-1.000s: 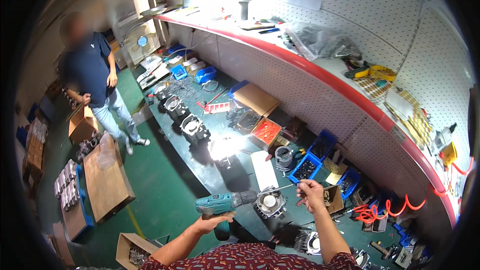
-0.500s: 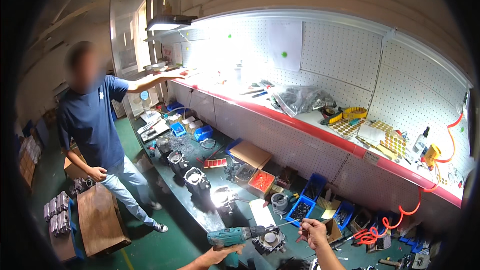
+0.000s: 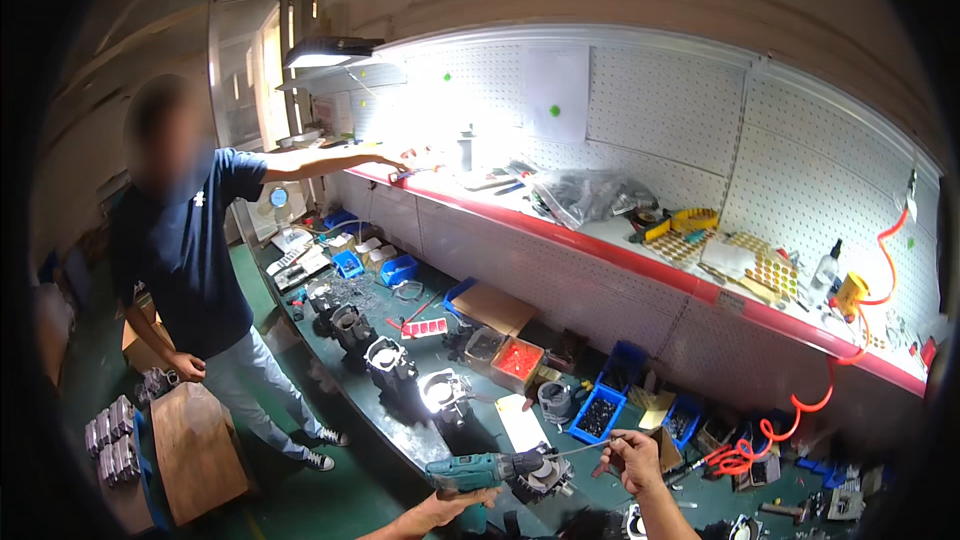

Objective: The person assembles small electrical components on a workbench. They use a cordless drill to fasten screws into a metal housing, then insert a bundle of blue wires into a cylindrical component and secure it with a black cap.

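Observation:
My left hand is wrapped round the handle of a teal and black power drill, which lies level above the bench. A long thin bit runs from its chuck to the right, up to the fingertips of my right hand. Those fingers are pinched together at the bit's tip; whatever small thing they hold is hidden. Under the chuck sits a metal housing with a round pale centre, partly covered by the drill. More such housings stand in a row along the bench toward the far left.
Blue bins of dark small parts and a box of red pieces line the bench's back. A red coiled hose hangs at right. Above runs a red-edged shelf. Another person stands at left, one arm over the shelf.
The view has shifted slightly. The other person's hand has lowered onto a small item on the shelf. My hands keep the drill and bit nearly where they were, over the housing.

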`<control>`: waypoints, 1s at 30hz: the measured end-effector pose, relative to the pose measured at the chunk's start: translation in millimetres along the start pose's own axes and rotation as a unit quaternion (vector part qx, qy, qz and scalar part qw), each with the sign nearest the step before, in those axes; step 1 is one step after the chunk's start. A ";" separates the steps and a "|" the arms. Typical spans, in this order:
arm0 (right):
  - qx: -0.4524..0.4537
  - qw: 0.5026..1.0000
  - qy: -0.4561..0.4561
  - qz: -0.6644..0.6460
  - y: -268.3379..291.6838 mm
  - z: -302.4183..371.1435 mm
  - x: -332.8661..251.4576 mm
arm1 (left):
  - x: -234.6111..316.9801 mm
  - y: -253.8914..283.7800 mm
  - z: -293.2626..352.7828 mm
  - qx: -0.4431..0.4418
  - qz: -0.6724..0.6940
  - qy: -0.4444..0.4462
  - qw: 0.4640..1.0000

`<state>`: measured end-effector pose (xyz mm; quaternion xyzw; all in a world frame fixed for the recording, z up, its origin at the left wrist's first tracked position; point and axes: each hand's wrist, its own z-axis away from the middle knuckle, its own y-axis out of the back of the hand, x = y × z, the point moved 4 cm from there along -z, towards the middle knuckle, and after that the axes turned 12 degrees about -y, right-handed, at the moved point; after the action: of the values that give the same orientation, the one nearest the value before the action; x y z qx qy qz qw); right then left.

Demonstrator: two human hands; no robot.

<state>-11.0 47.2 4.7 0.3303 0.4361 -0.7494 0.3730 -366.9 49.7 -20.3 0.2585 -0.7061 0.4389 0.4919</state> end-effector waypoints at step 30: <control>0.035 0.993 0.092 -0.065 31.9 71.5 -2.6 | -14.3 3.4 -6.5 -0.040 -0.010 0.110 0.993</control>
<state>5.2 -27.3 22.6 0.3817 0.4628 -0.7533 0.2697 -361.1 56.0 -33.9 0.1958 -0.6622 0.4308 0.5810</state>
